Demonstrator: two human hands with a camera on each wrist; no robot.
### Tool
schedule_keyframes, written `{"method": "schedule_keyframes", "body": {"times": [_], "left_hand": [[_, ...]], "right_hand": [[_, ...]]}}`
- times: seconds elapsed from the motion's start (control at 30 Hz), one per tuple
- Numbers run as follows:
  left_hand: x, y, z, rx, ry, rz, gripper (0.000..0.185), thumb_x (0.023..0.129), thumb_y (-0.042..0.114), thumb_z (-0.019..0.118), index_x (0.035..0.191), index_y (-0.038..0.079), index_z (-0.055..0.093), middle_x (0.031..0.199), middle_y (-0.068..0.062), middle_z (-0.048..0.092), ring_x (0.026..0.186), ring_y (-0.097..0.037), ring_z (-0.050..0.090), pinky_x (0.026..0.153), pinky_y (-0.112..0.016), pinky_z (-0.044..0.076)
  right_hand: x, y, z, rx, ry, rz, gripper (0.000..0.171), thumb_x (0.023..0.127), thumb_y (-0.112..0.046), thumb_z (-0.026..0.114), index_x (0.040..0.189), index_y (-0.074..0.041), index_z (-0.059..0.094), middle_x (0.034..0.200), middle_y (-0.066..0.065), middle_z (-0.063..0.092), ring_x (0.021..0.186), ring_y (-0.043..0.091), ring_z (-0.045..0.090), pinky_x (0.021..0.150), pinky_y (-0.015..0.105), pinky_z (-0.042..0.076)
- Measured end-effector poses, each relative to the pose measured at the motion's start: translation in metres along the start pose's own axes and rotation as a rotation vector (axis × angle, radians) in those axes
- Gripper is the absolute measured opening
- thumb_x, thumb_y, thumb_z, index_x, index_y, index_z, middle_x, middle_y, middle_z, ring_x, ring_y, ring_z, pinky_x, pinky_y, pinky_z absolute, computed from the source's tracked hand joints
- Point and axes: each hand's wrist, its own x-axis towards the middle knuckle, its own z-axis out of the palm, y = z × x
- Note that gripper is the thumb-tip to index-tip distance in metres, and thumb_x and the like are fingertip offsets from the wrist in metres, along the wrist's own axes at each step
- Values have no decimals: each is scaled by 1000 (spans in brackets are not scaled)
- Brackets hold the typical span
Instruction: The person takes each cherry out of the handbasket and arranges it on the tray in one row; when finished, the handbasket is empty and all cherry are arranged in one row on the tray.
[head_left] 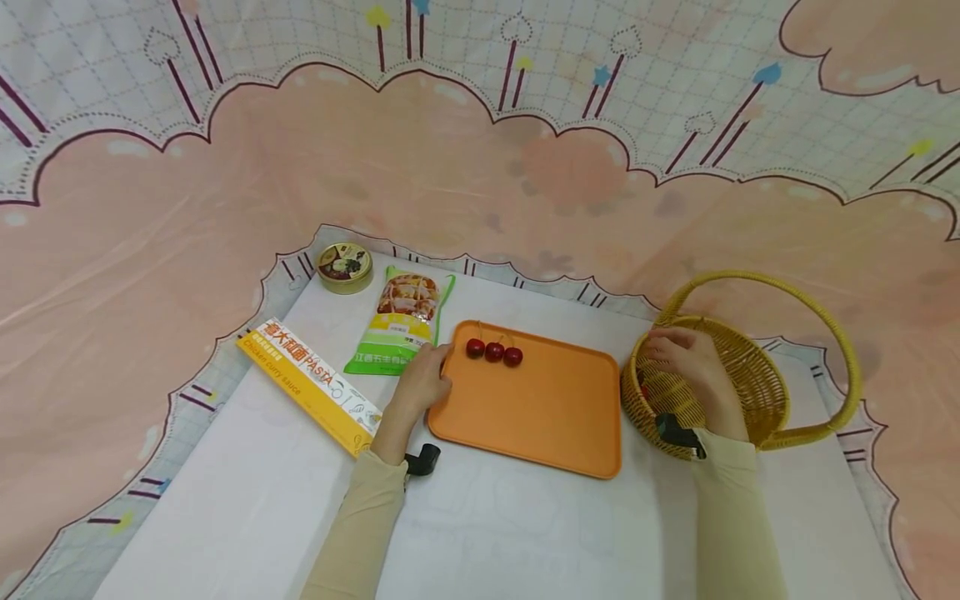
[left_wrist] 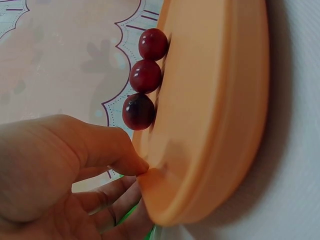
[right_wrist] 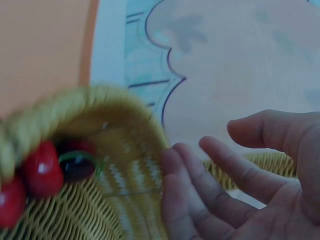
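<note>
An orange tray [head_left: 547,408] lies on the white table, with three dark red cherries [head_left: 494,352] in a row near its far left corner. My left hand [head_left: 422,382] pinches the tray's left edge; the thumb rests on the rim in the left wrist view. At the right, a yellow wicker basket [head_left: 765,367] with a tall handle stands beside the tray. My right hand [head_left: 693,367] is over the basket's left side, its fingers apart with nothing held between them. Several red cherries [right_wrist: 42,170] lie inside the basket in the right wrist view, partly hidden by its rim.
Left of the tray are a green and yellow food packet [head_left: 401,321] and a long yellow and white pasta box [head_left: 311,383]. A round tin [head_left: 345,267] sits at the far left corner. A patterned cloth [head_left: 450,158] hangs behind the table.
</note>
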Motion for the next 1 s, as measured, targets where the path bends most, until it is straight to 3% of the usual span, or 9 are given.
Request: {"method": "schedule_keyframes", "body": {"times": [0.17,0.3,0.53,0.77,1.0], "left_hand": [[1,-1,-1,8,8,13,58,83,-3,63,140,-2,50,117,-21,53,94,-29,50,90,-44,45],[1,-1,0,4,7,13,58,84,-3,63,141,-2,50,117,-21,53,94,-29,50,89,-44,45],[-2,0,-1,-11,16,22,56,83,-5,61,138,-4,52,114,-22,53,93,-30,50,90,-45,46],[-2,1,-1,-19,0,7,58,84,-4,61,141,-3,50,119,-23,52,96,-31,51,91,-45,45],[-1,1,-1,-8,-11,-12,59,85,-3,62,142,-1,49,119,-21,52,96,-29,50,91,-44,45]], "right_hand": [[1,12,-7,-97,-22,82,52,102,-24,49,133,17,49,114,15,68,84,0,63,84,32,53],[4,23,-7,-130,-74,165,52,101,-23,49,133,18,47,111,14,68,90,11,65,89,43,52],[7,34,1,-18,-128,245,47,101,-16,46,133,20,44,103,7,67,93,21,68,88,44,53],[5,36,2,29,-185,257,48,102,-16,45,135,19,42,107,9,61,90,17,67,86,41,54],[7,32,-8,1,-282,218,47,103,-17,44,132,20,45,117,21,64,105,36,65,92,50,49]]}}
